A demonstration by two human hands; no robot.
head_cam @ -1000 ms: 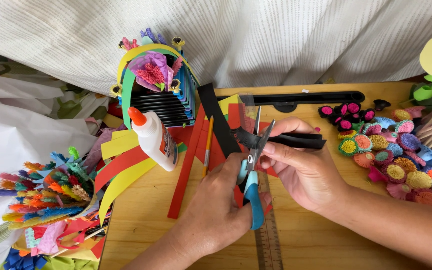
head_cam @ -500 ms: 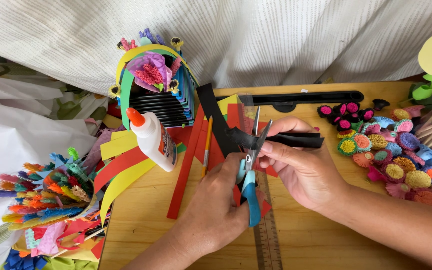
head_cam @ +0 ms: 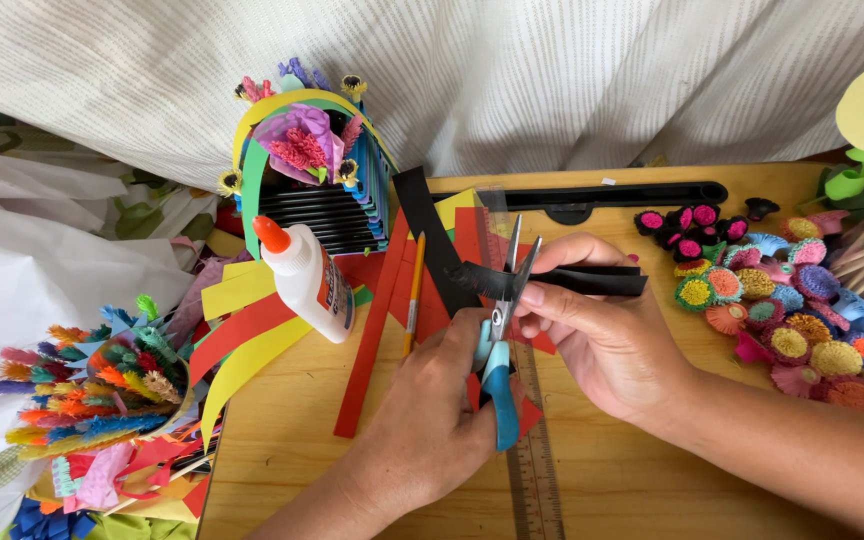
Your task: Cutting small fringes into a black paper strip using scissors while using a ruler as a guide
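**Scissors at a black strip**

Head view: the left hand grips blue scissors, blades parted around a black paper strip. The right hand pinches that strip taut, right of the glue bottle, above the tabletop and ruler.

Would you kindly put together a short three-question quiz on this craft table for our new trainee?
1. True or false: the left hand holds the scissors.
2. What colour is the paper strip pinched by the right hand? A red, B black, C yellow.
3. Fill in: the glue bottle has an ____ cap.

Key: 1 true. 2 B. 3 orange.
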